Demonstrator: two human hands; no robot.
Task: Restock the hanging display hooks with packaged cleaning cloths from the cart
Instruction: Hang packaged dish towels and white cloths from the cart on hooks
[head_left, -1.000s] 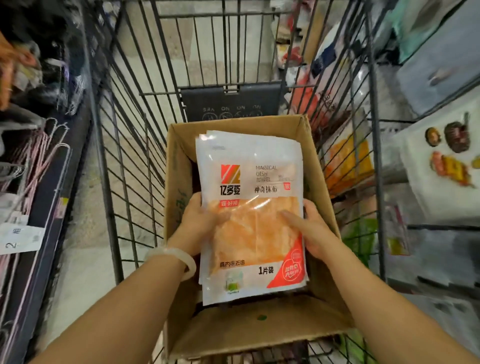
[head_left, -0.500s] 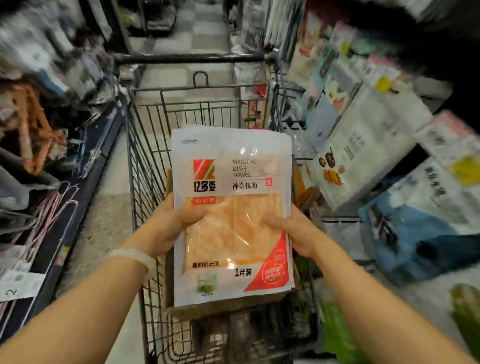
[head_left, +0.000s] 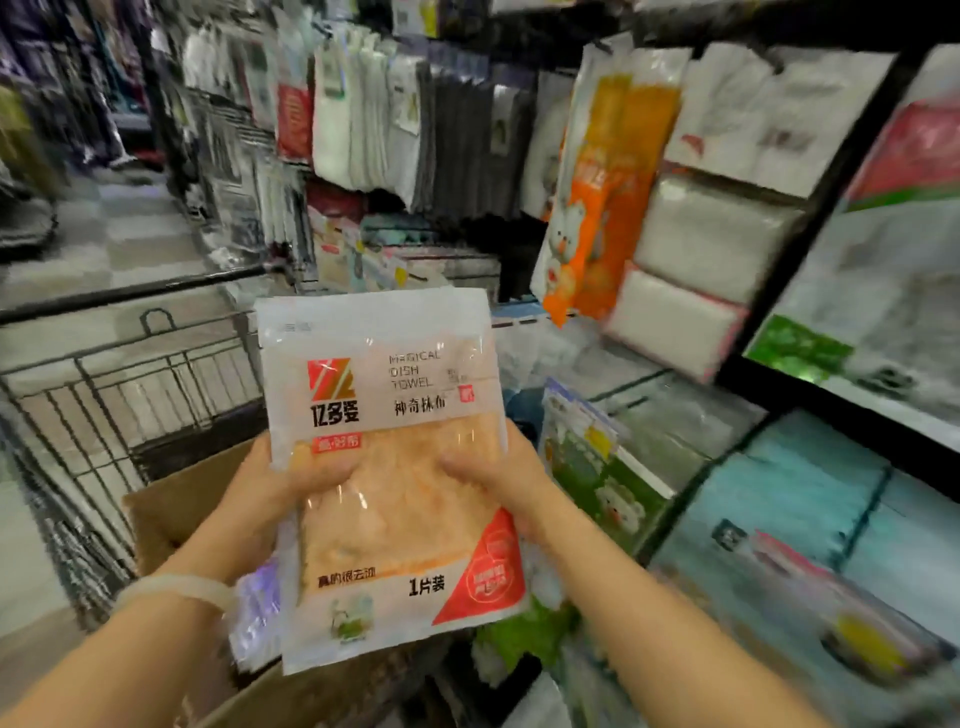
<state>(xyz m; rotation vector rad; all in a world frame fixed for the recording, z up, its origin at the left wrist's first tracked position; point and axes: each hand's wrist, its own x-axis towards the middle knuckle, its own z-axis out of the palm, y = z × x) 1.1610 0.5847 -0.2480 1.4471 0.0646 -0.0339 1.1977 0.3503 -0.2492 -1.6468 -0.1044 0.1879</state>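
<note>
Both hands (head_left: 395, 488) clamped on upright cloth packet (head_left: 387, 415), long axis vertical, label toward camera.

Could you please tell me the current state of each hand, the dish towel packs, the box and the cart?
Left hand: grips the packs' left edge.
Right hand: grips the right edge.
Dish towel packs: sealed, upright, lifted above the box.
Cardboard box: open, in the cart.
Cart: beside the shelves.

Wire cart (head_left: 130, 395) carries an open cardboard box (head_left: 176, 499).
</note>
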